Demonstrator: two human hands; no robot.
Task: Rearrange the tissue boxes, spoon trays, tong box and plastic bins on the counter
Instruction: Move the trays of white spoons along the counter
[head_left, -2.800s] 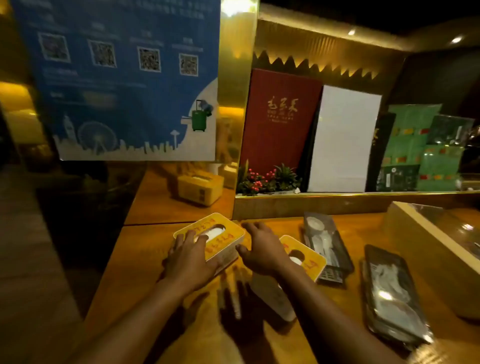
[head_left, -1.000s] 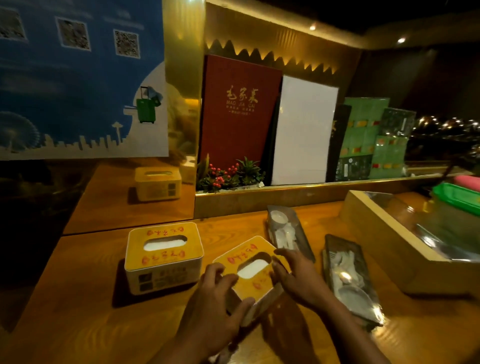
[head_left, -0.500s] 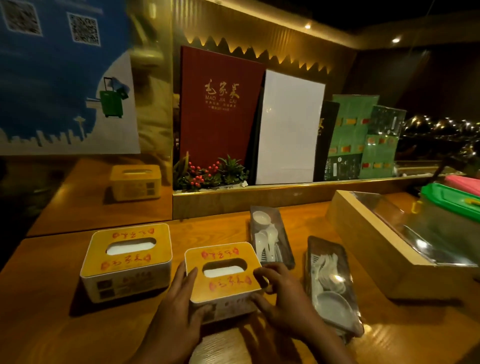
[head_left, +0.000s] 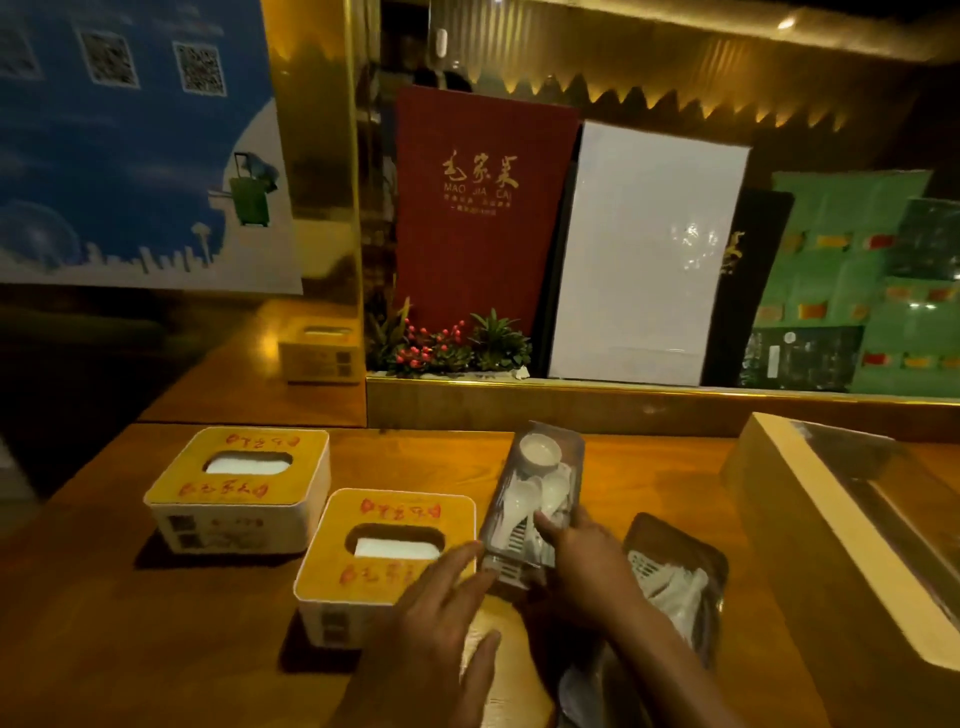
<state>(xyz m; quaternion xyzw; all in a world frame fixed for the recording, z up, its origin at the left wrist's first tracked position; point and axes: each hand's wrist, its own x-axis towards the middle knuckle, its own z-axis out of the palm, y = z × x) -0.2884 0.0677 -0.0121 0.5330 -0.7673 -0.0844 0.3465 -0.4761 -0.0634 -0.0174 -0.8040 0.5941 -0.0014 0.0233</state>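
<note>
Wooden counter (head_left: 104, 623) w/ two yellow tissue boxes (head_left: 244, 488) at left, tong box (head_left: 841, 545) far right. Right hand (head_left: 587, 566) grips near end of spoon tray (head_left: 535, 499) – 2nd tray (head_left: 675, 577) just right of it, partly hidden by that wrist. Left hand (head_left: 436, 623) – fingers spread, empty, over nearer tissue box (head_left: 384, 561).

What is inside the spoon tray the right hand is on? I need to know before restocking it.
The spoon tray holds a small white bowl at its far end and white spoons behind it. The right hand covers the near end, so its contents there are hidden.
</note>
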